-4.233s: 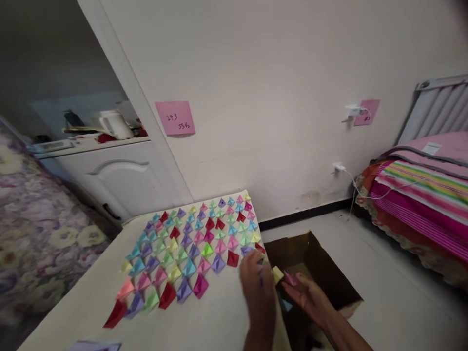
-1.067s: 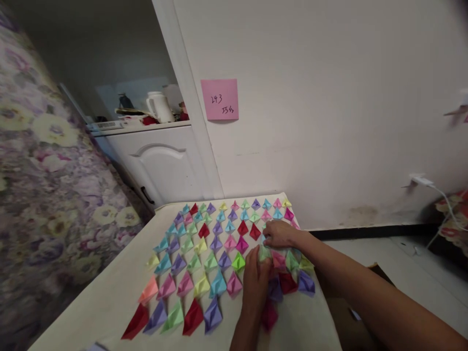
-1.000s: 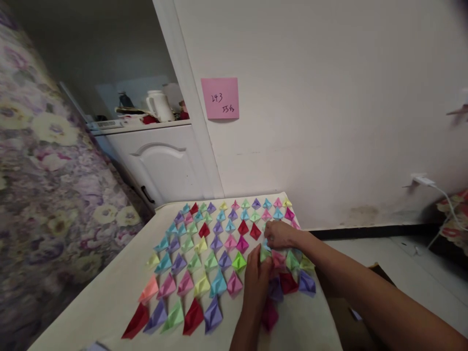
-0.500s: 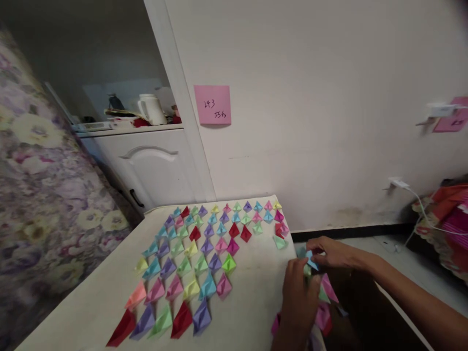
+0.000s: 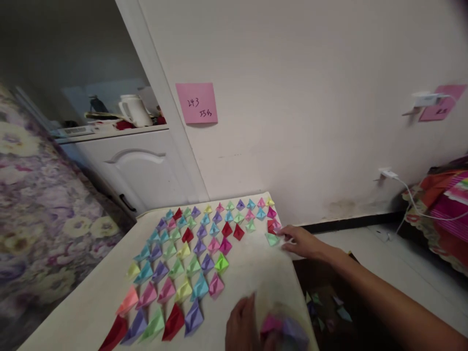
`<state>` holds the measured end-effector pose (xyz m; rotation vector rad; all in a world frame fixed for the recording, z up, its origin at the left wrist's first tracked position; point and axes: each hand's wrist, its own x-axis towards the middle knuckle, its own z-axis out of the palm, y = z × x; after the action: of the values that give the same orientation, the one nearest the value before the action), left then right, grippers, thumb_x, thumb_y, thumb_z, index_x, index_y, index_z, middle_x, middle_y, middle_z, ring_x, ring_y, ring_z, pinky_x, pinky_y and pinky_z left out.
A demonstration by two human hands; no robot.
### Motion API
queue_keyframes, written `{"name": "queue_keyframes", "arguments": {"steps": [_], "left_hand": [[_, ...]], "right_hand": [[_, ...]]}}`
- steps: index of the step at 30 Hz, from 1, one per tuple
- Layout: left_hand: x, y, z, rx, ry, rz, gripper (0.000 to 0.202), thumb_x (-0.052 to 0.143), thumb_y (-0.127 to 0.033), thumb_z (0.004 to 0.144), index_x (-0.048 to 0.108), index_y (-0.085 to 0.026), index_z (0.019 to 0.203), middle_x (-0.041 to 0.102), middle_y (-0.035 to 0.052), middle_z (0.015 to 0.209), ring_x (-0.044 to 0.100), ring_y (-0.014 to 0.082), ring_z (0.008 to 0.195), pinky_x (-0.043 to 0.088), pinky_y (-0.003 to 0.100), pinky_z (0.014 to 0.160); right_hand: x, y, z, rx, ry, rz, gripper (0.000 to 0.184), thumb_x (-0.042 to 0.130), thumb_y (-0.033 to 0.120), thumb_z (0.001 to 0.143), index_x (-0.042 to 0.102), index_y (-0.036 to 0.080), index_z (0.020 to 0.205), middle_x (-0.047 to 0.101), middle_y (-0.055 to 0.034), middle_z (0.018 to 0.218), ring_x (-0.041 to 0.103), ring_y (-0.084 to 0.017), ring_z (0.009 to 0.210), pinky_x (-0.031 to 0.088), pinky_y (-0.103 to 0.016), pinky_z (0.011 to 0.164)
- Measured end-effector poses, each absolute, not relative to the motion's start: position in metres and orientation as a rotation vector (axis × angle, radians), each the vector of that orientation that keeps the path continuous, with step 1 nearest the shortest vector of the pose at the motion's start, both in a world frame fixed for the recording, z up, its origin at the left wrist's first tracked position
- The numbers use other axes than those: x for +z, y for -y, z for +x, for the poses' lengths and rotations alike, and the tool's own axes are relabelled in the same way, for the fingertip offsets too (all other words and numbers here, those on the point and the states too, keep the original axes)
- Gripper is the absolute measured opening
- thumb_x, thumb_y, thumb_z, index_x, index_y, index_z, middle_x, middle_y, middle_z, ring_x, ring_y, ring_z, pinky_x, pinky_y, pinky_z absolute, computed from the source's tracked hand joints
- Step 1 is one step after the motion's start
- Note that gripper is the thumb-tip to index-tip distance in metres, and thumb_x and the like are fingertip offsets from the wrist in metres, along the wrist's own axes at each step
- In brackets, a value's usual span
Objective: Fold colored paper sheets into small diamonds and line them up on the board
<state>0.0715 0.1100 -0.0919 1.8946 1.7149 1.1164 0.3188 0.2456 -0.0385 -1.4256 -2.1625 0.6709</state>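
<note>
Folded paper boats in many colours stand in rows on the pale tabletop, among them a bright green boat (image 5: 221,262) and a red boat (image 5: 173,321). My right hand (image 5: 302,241) is at the table's right edge, thumb and forefinger apart, close by a mint green boat (image 5: 272,239) and a pink boat (image 5: 276,228). My left hand (image 5: 241,324) is low over the near part of the table, smeared by motion. Just right of it are a magenta boat (image 5: 271,322) and a purple boat (image 5: 294,331), both blurred. Whether the left fingers touch them, I cannot tell.
A dark open box (image 5: 340,292) with several loose paper pieces sits below the table's right edge. A wall (image 5: 292,122) rises behind the table, with a pink note (image 5: 196,103) on it. To the left are a white cabinet (image 5: 146,170) and a flowered curtain (image 5: 36,219).
My hands were together at the right edge around blue and green paper boats. Now they are apart: the left lower and further left, the right up beside the mint boat. The view has shifted right.
</note>
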Motion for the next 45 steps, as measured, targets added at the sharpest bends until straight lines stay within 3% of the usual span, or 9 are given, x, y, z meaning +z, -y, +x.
{"name": "queue_keyframes", "arguments": {"steps": [4, 8, 16, 20, 27, 35, 38, 41, 45], "left_hand": [[-0.12, -0.1, 0.088, 0.946, -1.685, 1.899, 0.052, 0.06, -0.018, 0.058, 0.063, -0.025, 0.109, 0.061, 0.0131, 0.114, 0.054, 0.0342, 0.105, 0.043, 0.046, 0.089], [-0.117, -0.098, 0.124, 0.982, -1.513, 1.903, 0.072, 0.056, -0.004, 0.045, 0.059, -0.021, 0.115, 0.051, 0.0138, 0.125, 0.047, 0.0331, 0.112, 0.039, 0.042, 0.096], [-0.086, -0.095, 0.224, 0.931, -1.281, 1.669, 0.068, 0.049, 0.001, 0.056, 0.051, -0.017, 0.121, 0.037, 0.0127, 0.136, 0.033, 0.0267, 0.126, 0.028, 0.041, 0.104], [-0.079, -0.1, 0.224, 0.908, -1.192, 1.726, 0.063, 0.054, -0.001, 0.056, 0.055, -0.018, 0.117, 0.043, 0.0128, 0.131, 0.037, 0.0275, 0.122, 0.029, 0.041, 0.104], [-0.062, -0.173, 0.129, 1.248, -1.475, 1.727, 0.032, 0.044, -0.018, 0.079, 0.051, -0.018, 0.111, 0.053, 0.01, 0.112, 0.049, 0.0228, 0.107, 0.038, 0.041, 0.095], [-0.077, -0.266, 0.146, 1.263, -1.637, 1.76, 0.051, 0.051, -0.017, 0.074, 0.041, -0.011, 0.124, 0.04, 0.0162, 0.129, 0.033, 0.0261, 0.125, 0.026, 0.04, 0.104], [-0.083, -0.279, 0.152, 1.248, -1.59, 1.748, 0.053, 0.051, -0.018, 0.075, 0.039, -0.013, 0.126, 0.045, 0.015, 0.124, 0.039, 0.0243, 0.119, 0.03, 0.038, 0.101], [-0.083, -0.28, 0.151, 1.212, -1.53, 1.74, 0.051, 0.051, -0.017, 0.075, 0.04, -0.018, 0.126, 0.05, 0.011, 0.119, 0.044, 0.022, 0.113, 0.034, 0.035, 0.098], [-0.078, -0.276, 0.149, 1.192, -1.552, 1.692, 0.051, 0.052, -0.014, 0.074, 0.042, -0.018, 0.123, 0.049, 0.0104, 0.122, 0.043, 0.022, 0.115, 0.032, 0.033, 0.098]], "right_hand": [[-0.051, -0.265, 0.278, 0.584, 2.172, -1.506, 0.055, 0.07, 0.026, 0.06, 0.056, 0.023, 0.113, 0.054, -0.0095, 0.113, 0.049, -0.027, 0.102, 0.037, -0.034, 0.084], [-0.06, -0.263, 0.279, 0.588, 2.146, -1.532, 0.028, 0.059, 0.016, 0.067, 0.064, 0.023, 0.094, 0.058, -0.0047, 0.102, 0.054, -0.02, 0.09, 0.038, -0.028, 0.076], [-0.077, -0.211, 0.357, 0.762, 1.993, -1.488, 0.016, 0.05, 0.013, 0.069, 0.064, 0.018, 0.074, 0.064, -0.0015, 0.076, 0.057, -0.015, 0.066, 0.042, -0.024, 0.062], [-0.085, -0.205, 0.375, 0.81, 1.848, -1.482, 0.016, 0.051, 0.019, 0.071, 0.062, 0.018, 0.082, 0.066, -0.0027, 0.079, 0.059, -0.017, 0.069, 0.046, -0.027, 0.063], [-0.087, -0.263, 0.342, 0.827, 1.639, -1.345, 0.035, 0.047, 0.037, 0.08, 0.056, 0.016, 0.106, 0.063, -0.0101, 0.105, 0.061, -0.021, 0.088, 0.051, -0.034, 0.072], [-0.071, -0.38, 0.324, 0.694, 1.62, -1.322, 0.051, 0.048, 0.046, 0.081, 0.047, 0.018, 0.123, 0.05, -0.0111, 0.127, 0.05, -0.023, 0.113, 0.042, -0.036, 0.091], [-0.072, -0.419, 0.313, 0.672, 1.665, -1.334, 0.053, 0.055, 0.046, 0.077, 0.051, 0.018, 0.122, 0.048, -0.011, 0.13, 0.043, -0.025, 0.119, 0.033, -0.038, 0.099], [-0.075, -0.448, 0.303, 0.711, 1.705, -1.334, 0.054, 0.059, 0.046, 0.074, 0.054, 0.018, 0.12, 0.052, -0.0111, 0.126, 0.046, -0.026, 0.116, 0.032, -0.039, 0.099], [-0.072, -0.47, 0.3, 0.865, 1.771, -1.298, 0.041, 0.059, 0.045, 0.073, 0.066, 0.017, 0.101, 0.068, -0.0073, 0.098, 0.06, -0.023, 0.089, 0.044, -0.032, 0.08]]}}
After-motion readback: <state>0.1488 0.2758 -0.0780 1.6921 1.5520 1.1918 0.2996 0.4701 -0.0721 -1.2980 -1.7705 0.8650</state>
